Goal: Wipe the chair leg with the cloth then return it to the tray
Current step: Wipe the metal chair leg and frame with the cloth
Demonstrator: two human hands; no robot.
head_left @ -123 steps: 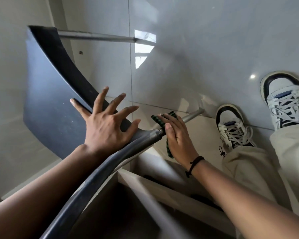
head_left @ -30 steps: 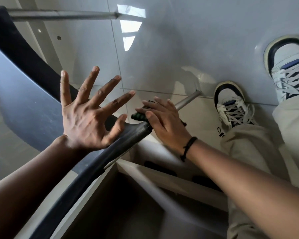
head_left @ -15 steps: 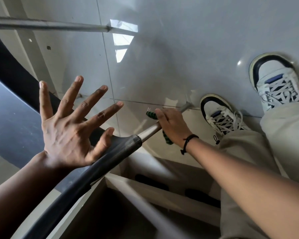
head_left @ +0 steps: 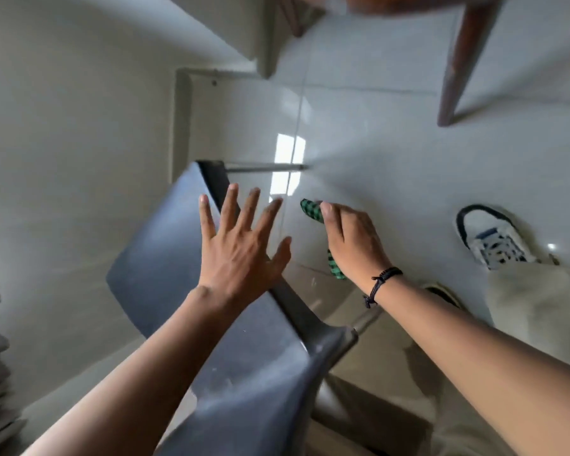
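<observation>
Change since earlier frames: the view has tilted up and back, so a brown wooden leg of other furniture now shows at the top; the chair seat now sits lower and more central; the right hand has drawn the cloth away from the metal leg it was wrapped around half a second ago.
Left hand: released, fingers spread wide, palm pressed flat on the dark grey seat near its upper edge.
Right hand: clenched around the cloth, thumb on top; a black cord bracelet sits on the wrist.
Cloth: green-and-black checked; one end projects above the thumb, another end hangs below the heel of the hand. It is held over the floor, just right of the left fingertips, apart from the chair.
Chair: tipped, seat edge running diagonally toward the lower frame; one metal chair leg extends horizontally from the top corner of the seat, well above the cloth.
Leg contact: no part of the cloth touches that leg.
Floor: glossy pale tiles with a bright window reflection beside the leg tip.
Person: a white sneaker and pale trousers at the right.
Image quality: motion blur softens all edges.
</observation>
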